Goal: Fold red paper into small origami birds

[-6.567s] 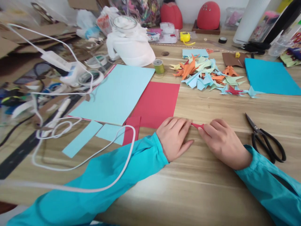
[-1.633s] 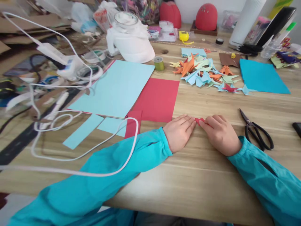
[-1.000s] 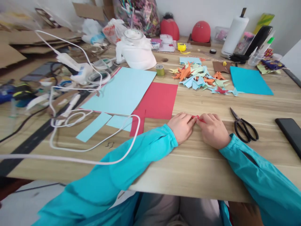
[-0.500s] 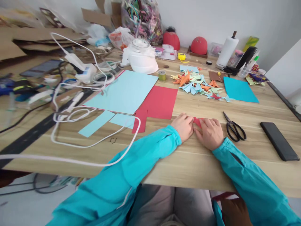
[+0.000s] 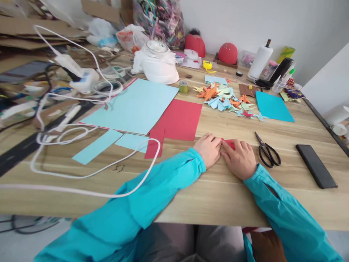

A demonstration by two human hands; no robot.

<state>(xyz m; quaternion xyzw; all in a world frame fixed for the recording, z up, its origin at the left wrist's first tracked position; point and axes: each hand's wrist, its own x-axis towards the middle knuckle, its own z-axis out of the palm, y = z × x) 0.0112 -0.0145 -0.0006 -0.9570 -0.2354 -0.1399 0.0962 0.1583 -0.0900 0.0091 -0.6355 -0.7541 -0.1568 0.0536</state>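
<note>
A small piece of red paper [image 5: 229, 144] lies on the wooden table, mostly covered by my fingers. My left hand [image 5: 208, 150] presses on its left end with the fingers bent together. On its right part rests my right hand [image 5: 240, 157], thumb and fingers closed on the paper. The two hands almost meet at the thumbs. Right of them lie black-handled scissors [image 5: 267, 150] with the blades partly apart. Beyond the hands is a pile of folded paper cranes [image 5: 225, 98] in orange, light blue, pale green and red.
Left of my hands lie a red sheet [image 5: 183, 118], light blue sheets [image 5: 133, 103] and cut strips [image 5: 98, 146]. A white cable [image 5: 68, 176] loops over the table and my left sleeve. A black phone [image 5: 316, 165] lies at the right, a blue sheet [image 5: 274, 106] farther back.
The view has shifted slightly, so the table's things sit a little farther left. Both hands stay on the red paper; the right fingers have moved slightly, and more red shows behind them.
</note>
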